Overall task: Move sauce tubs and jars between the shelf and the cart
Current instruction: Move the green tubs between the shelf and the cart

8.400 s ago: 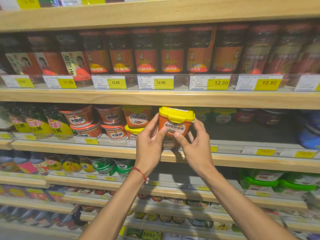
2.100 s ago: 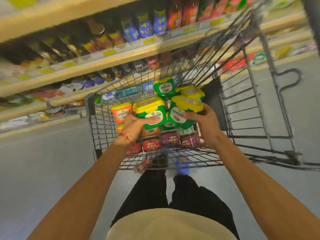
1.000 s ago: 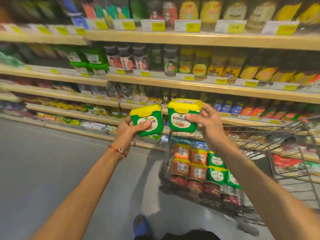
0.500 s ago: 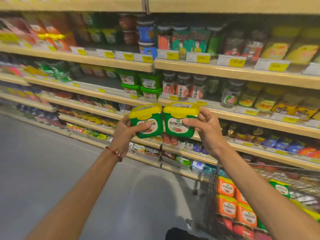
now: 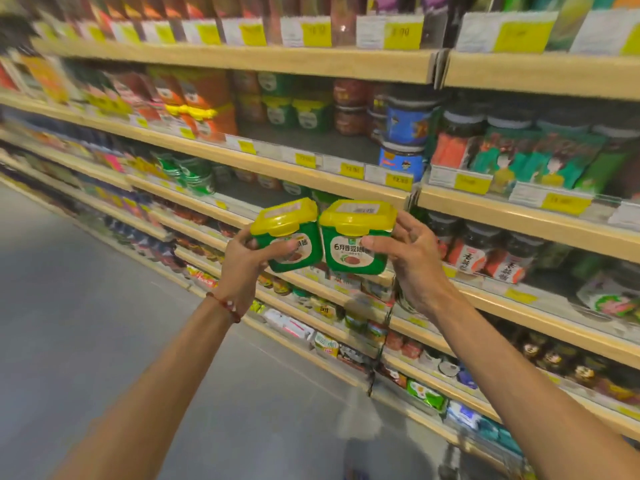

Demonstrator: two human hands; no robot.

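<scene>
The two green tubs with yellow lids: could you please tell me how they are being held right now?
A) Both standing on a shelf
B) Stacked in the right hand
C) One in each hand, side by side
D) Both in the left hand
C: the left hand grips the left tub and the right hand grips the right tub, side by side in the air.

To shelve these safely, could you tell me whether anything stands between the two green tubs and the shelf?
Nothing visible does: left hand holds the left tub, right hand the right tub, in open air before the shelf.
</scene>
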